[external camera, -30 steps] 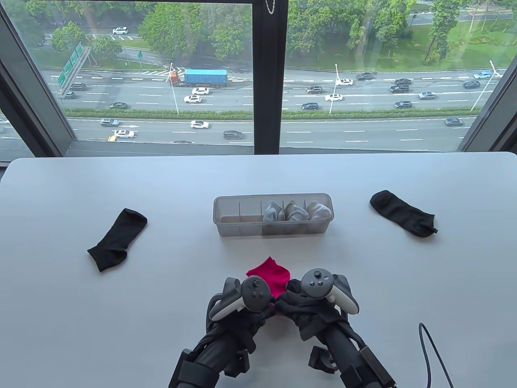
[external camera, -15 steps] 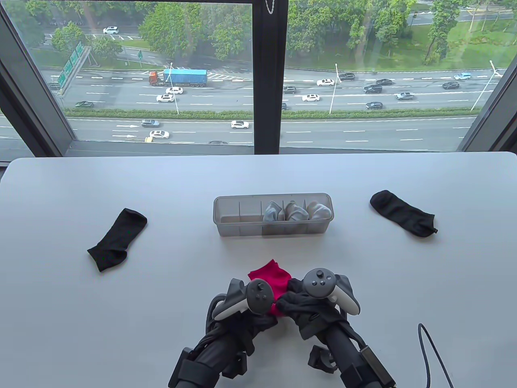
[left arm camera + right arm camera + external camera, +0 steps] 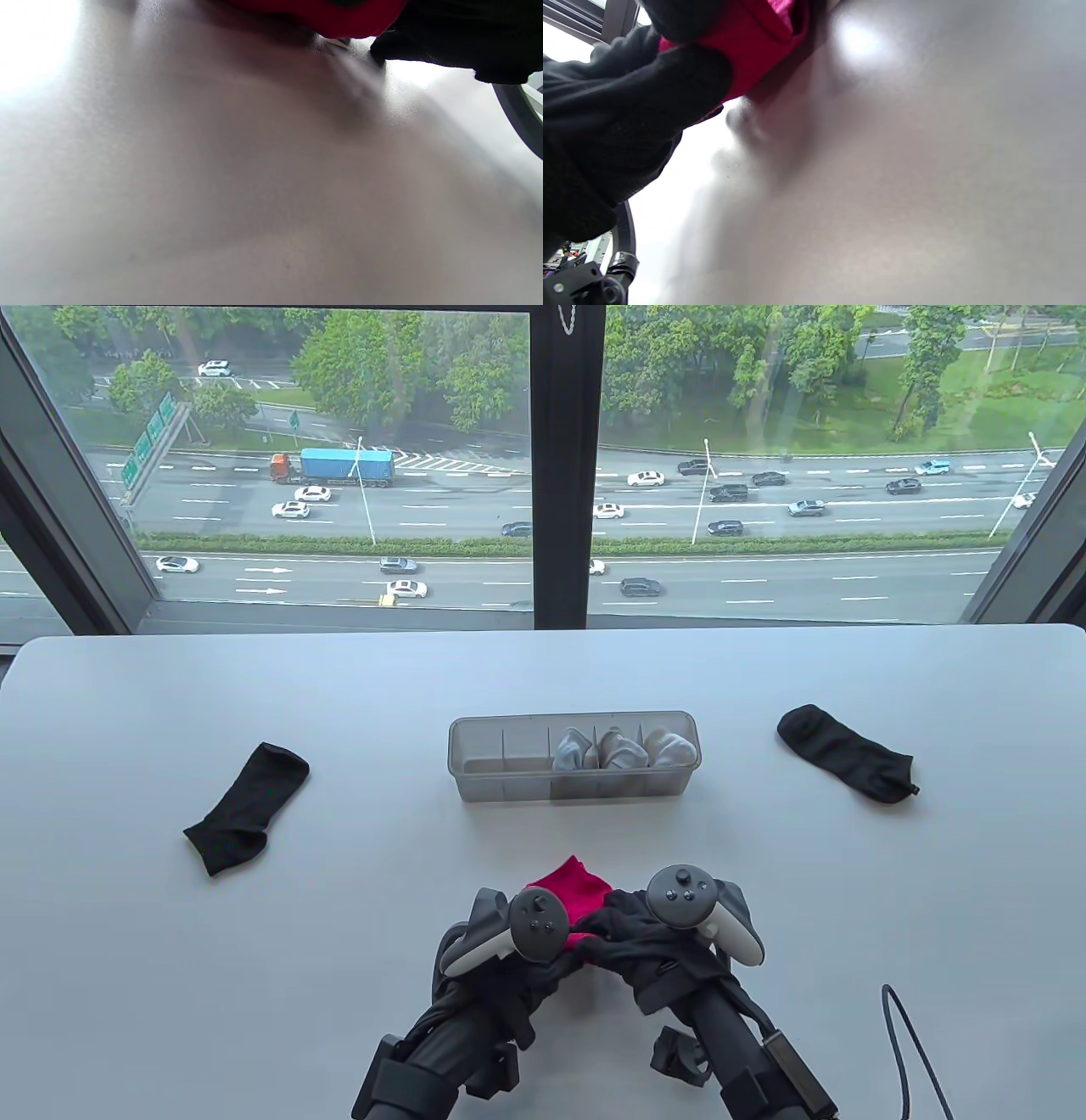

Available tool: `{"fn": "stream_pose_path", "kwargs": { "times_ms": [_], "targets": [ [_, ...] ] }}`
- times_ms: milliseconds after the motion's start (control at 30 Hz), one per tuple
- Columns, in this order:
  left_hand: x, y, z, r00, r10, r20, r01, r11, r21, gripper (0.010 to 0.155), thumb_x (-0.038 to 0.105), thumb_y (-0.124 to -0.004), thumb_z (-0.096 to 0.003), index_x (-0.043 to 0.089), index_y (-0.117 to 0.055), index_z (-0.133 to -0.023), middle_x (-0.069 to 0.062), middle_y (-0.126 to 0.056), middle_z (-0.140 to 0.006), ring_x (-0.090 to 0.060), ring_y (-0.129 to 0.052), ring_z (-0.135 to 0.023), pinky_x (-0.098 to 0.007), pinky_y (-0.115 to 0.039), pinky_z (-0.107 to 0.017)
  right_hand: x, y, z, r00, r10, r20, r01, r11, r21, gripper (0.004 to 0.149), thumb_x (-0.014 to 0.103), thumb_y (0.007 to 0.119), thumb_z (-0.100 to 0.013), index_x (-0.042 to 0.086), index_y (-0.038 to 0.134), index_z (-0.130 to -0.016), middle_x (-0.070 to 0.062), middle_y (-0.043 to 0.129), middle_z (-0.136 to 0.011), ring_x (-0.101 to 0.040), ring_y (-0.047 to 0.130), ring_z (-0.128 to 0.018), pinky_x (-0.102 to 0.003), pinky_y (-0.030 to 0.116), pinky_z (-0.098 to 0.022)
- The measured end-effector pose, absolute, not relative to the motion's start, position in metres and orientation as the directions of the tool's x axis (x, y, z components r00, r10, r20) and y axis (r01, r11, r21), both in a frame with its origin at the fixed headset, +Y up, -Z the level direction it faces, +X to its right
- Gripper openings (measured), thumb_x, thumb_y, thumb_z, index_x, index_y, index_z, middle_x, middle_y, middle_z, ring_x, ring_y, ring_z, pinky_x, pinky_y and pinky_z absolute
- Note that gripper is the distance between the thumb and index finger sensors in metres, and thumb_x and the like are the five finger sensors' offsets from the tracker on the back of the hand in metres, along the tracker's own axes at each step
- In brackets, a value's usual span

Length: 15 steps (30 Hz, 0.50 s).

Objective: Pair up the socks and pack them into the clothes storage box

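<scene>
Where the pale bench (image 3: 170, 984) meets a window over a highway, the storage box (image 3: 501, 780) sits mid-bench. At the near edge, both hands, left (image 3: 509, 959) and right (image 3: 653, 942), pinch the red socks (image 3: 581, 891); only the right wrist view shows curled fingers (image 3: 649, 84) gripping them.

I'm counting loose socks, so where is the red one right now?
In the table view the red sock sits at centre front, gripped between the left hand and right hand, nearer the person than the storage box.
</scene>
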<state>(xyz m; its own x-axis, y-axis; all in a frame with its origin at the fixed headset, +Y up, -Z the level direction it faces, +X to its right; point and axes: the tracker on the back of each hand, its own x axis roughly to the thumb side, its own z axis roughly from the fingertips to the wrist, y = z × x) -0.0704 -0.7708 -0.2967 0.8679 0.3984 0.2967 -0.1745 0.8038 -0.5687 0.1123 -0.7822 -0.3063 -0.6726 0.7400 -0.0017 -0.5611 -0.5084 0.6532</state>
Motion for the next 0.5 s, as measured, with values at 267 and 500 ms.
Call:
{"fn": "stream_pose_path", "kwargs": {
  "times_ms": [267,500],
  "targets": [
    [-0.0719,-0.7680,-0.2961,0.879,0.376,0.293,-0.161,0.813,-0.560,0.046,0.033,-0.064,-0.0608,0.010,-0.052,-0.099,-0.017,-0.033,-0.120,-0.045,-0.030,-0.113,-0.074,-0.026,-0.077,0.1104,-0.7867,-0.3067,-0.670,0.742,-0.022,-0.550,-0.476,0.686,0.043,0.044,0.051,-0.064,0.020,0.065,-0.097,-0.020,0.002,-0.117,-0.042,-0.016,-0.097,-0.060,-0.009,-0.063],
    [-0.0690,-0.7686,-0.2943,0.878,0.373,0.300,-0.140,0.799,-0.585,0.047,0.035,-0.056,-0.0618,0.006,-0.045,-0.097,-0.022,-0.027,-0.119,-0.049,-0.026,-0.111,-0.074,-0.023,-0.075,0.1124,-0.7852,-0.3064,-0.620,0.783,-0.053,-0.604,-0.432,0.670,0.044,0.043,0.056,-0.064,0.023,0.055,-0.104,-0.024,0.003,-0.117,-0.044,-0.014,-0.097,-0.060,-0.008,-0.063]
  ]
}}
